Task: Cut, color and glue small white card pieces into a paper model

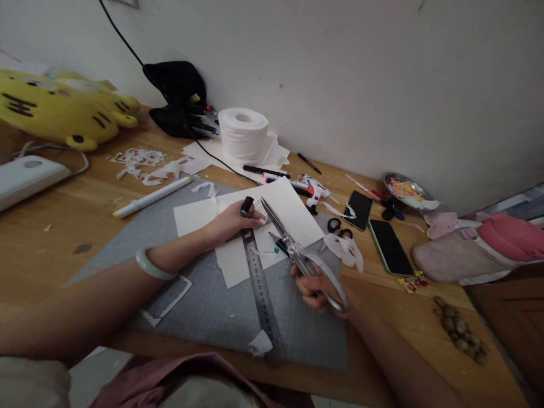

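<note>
My left hand [233,220] is closed over white paper sheets [293,207], with a small white paper piece [262,221] at its fingertips. A black cap with a teal rim [246,205] sticks up by its thumb side. My right hand [317,288] grips large silver scissors [287,235], whose long blade points up-left towards the left fingertips. Whether the dark pointed shape [277,242] below that blade is the second blade or a pen, I cannot tell. A clear ruler [260,289] runs from below my left hand towards me.
The grey cutting mat [314,328] lies under the work. Behind stand a tissue roll [243,133] and black pen case [178,102]. At right are black-handled scissors [340,228], two phones [390,246] and a metal bowl [406,190]. Paper scraps [147,163] and a white marker [153,197] lie left.
</note>
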`<state>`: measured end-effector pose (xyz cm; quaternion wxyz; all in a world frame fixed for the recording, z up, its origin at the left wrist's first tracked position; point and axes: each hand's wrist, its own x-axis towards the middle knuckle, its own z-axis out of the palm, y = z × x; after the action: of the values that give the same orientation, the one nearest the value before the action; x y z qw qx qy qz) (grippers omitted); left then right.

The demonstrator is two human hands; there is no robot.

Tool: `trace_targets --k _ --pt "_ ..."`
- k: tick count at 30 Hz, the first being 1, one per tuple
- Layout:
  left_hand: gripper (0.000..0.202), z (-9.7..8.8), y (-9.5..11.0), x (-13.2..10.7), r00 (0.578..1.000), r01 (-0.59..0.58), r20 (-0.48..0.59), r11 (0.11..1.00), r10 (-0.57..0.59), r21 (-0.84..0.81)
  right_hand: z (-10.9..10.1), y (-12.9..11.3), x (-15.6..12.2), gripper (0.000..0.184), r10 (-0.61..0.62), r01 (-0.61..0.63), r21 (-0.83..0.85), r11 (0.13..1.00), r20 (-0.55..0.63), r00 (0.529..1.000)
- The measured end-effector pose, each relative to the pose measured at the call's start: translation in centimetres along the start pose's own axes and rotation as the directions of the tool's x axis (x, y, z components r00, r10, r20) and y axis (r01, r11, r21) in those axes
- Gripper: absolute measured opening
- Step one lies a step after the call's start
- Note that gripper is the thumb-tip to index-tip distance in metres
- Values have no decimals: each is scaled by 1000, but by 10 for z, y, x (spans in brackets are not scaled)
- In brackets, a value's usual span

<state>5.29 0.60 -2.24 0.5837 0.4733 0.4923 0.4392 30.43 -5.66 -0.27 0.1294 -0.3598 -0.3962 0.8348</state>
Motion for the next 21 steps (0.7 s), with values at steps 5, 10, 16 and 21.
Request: trace_targets --k 5,10,16,21 --pt "32 -1 -1 1 1000 -9 17 999 9 35 2 0 1 37 -26 26 -26 999 -14 1000" --pt "31 -2 -5 4 1000 -21 20 997 19 79 7 -6 -1 39 -17 17 -15 1000 -18 1000" --pt "38 -2 -5 4 1000 -13 20 998 12 55 4 -2 2 41 -12 12 18 1000 7 1000" --pt "42 0 -4 3 1000 -17 10 999 17 38 2 -1 1 40 5 -5 15 1000 14 1000"
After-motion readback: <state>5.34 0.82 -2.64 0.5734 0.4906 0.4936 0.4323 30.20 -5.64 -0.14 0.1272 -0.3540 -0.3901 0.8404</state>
